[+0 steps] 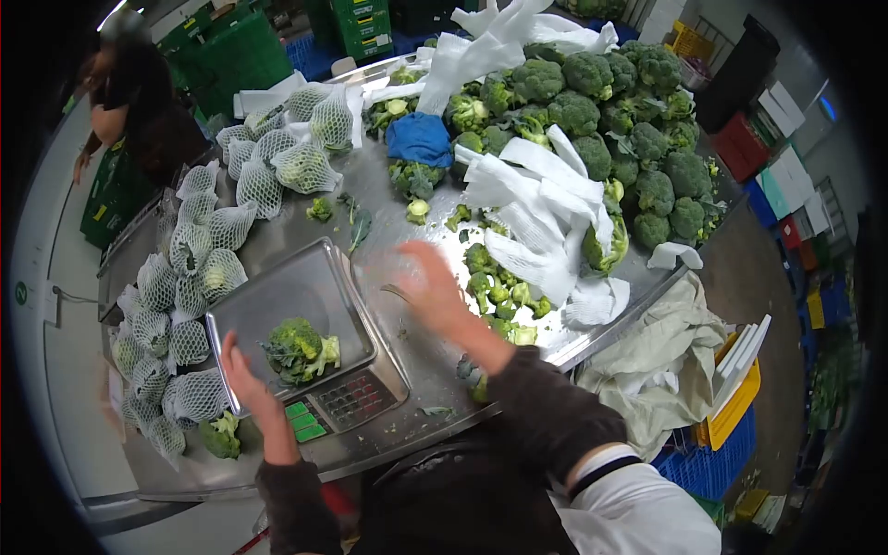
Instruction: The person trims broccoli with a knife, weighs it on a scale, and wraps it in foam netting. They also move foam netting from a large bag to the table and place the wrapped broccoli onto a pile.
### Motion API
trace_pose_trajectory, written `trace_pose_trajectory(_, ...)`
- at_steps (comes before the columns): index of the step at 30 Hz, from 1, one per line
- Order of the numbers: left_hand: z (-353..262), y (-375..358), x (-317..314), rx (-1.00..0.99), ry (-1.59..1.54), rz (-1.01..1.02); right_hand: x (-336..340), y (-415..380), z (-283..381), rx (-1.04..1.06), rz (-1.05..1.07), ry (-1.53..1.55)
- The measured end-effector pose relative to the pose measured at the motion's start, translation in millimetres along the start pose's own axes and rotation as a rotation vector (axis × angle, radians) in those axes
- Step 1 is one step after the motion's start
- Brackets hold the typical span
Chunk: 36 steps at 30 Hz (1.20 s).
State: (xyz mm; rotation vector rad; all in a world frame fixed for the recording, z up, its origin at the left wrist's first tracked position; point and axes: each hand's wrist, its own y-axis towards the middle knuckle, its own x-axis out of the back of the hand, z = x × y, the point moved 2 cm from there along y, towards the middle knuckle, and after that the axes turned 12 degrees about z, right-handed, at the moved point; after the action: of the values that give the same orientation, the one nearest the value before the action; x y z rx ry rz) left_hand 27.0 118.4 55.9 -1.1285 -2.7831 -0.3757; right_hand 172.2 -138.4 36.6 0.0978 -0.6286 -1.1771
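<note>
Broccoli pieces [298, 350] lie on the metal pan of a weighing scale [277, 277]. Beside them, over the pan's left edge, my left hand [248, 379] is empty with its fingers stretched out. My right hand [430, 287] is over the steel table [379, 194], right of the scale, and blurred by motion; its fingers cannot be made out clearly. Small broccoli florets [499, 291] lie to its right, by a heap of white foam nets [546, 208]. A blue cloth [419, 140] rests on a broccoli head beyond it.
Netted heads [222, 227] line the table's left side, with one bare broccoli [220, 435] near the front. Broccoli heads [647, 139] are piled at the back right. A pale sack [657, 370] hangs by the right edge. A person [134, 102] stands at the back left.
</note>
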Motion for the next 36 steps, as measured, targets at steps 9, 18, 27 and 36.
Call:
trace_pose_trajectory(9,-61,-93,-89,-0.430,0.058,0.645,142,-70,-82,-0.271,0.045,-0.604)
trace_pose_trajectory(18,-27,-82,-155,0.411,-0.924,0.661,40,-111,21,-0.383,0.252,0.556)
trace_pose_trajectory(27,-12,-100,-138,0.188,-0.407,0.643,43,-56,39,-0.213,0.361,0.360)
trace_pose_trajectory(36,-2,-114,-109,0.521,-0.822,0.681,-1,-70,-5,-0.717,0.280,0.969)
